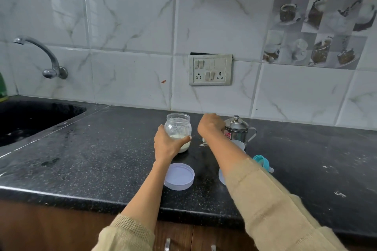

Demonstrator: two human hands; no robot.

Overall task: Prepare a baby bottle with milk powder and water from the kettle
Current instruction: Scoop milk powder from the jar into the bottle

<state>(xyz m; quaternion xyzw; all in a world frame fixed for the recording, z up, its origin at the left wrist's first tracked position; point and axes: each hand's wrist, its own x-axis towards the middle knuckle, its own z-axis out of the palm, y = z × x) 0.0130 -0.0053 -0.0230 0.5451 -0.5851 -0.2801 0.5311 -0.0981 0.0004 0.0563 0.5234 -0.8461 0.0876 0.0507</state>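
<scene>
left hand (165, 144) wraps the powder jar (177, 128), jar filling its grip

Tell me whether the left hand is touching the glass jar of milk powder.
Touching. The head view shows the left hand wrapped around the lower part of the glass jar, thumb across its front.

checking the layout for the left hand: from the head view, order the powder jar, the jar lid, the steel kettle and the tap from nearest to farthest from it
From the left hand:
1. Powder jar: gripped by that hand.
2. Jar lid: on the counter just below the hand, toward the front edge.
3. Steel kettle: to the right, beyond the right hand.
4. Tap: on the wall far to the left, above the sink.
</scene>
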